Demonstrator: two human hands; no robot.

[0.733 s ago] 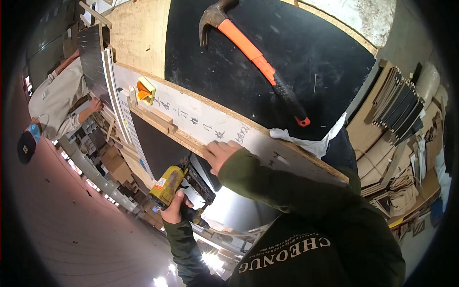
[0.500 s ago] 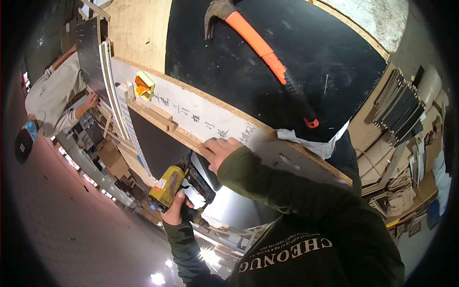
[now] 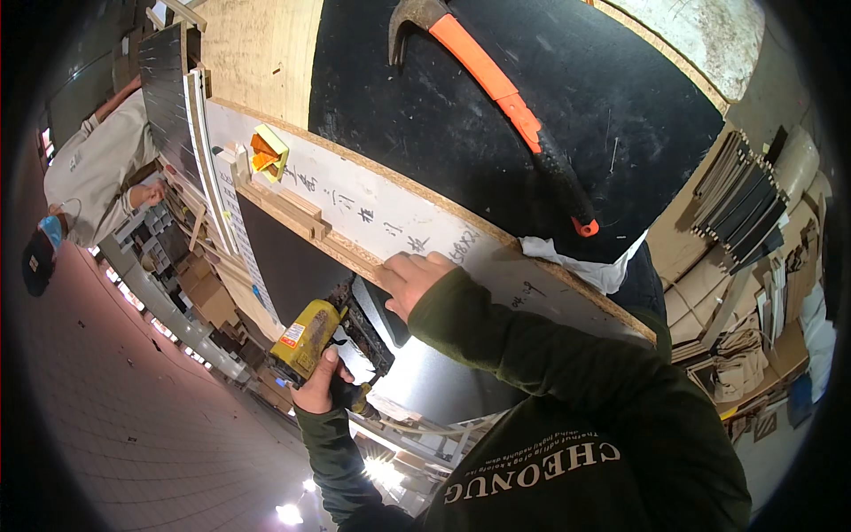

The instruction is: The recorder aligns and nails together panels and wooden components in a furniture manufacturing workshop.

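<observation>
My left hand [image 3: 321, 383] is closed round the handle of a yellow nail gun [image 3: 306, 341], which has a dark magazine on its right side. The gun is tilted, just off the near edge of a long pale board [image 3: 372, 208] with handwriting on it. My right hand [image 3: 415, 282] is closed over that near edge, fingers bent around it; the fingertips' undersides are hidden. Thin wood strips [image 3: 288, 208] lie along the same edge to the left of this hand. On the board's left part stands a small yellow box [image 3: 269, 152] with orange inside.
A claw hammer [image 3: 483, 71] with an orange and black handle lies on a black panel [image 3: 381, 115] beyond the board. White cloth or plastic [image 3: 589, 264] hangs by it. At far left a person [image 3: 102, 168] stands by a dark panel. Bundled strips [image 3: 745, 199] are stacked at right.
The nail gun in my left hand has shifted slightly left. My right hand stays on the board edge. The other person's hand has moved left, off the dark panel's end.
</observation>
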